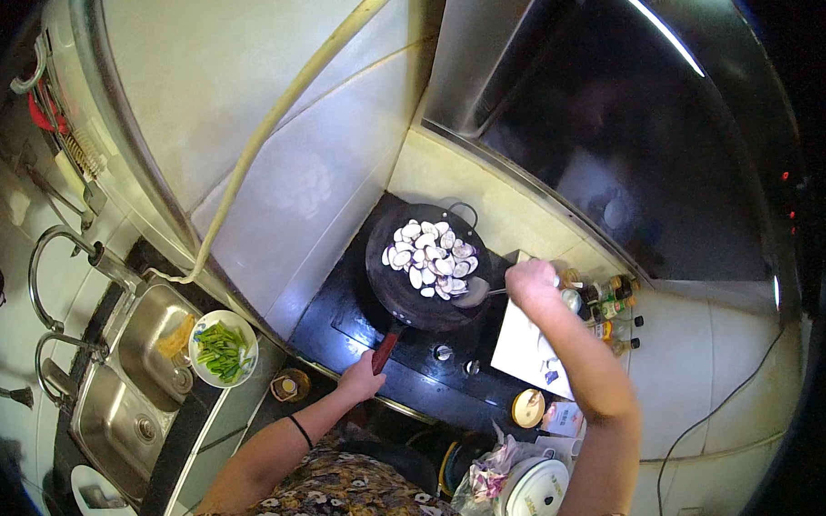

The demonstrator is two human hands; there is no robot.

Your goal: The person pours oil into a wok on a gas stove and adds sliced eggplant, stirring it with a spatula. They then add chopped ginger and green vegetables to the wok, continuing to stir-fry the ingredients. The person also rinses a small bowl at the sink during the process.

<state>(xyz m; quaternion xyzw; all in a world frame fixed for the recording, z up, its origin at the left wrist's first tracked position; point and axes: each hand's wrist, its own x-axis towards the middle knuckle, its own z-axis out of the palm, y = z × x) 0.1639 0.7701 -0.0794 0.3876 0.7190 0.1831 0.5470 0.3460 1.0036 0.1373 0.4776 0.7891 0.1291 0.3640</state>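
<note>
A dark wok (393,286) sits on the black cooktop (417,367), filled in its upper part with sliced pale vegetable pieces (426,254) that have dark purple rims, likely eggplant. My left hand (360,377) grips the wok's red-brown handle (385,353) near its end. Over the right side of the cooktop, my right hand (531,282) holds the handle of a metal spatula (473,293). The spatula's blade rests inside the wok, against the lower right edge of the slices. My fingers cover most of the spatula's grip.
Seasoning bottles (609,309) line the right wall beside a white board or sheet (522,343). A plate of cut green vegetables (223,348) stands by the double sink (144,376). A lidded white pot (536,492) is at lower right. The range hood (614,148) overhangs the right side.
</note>
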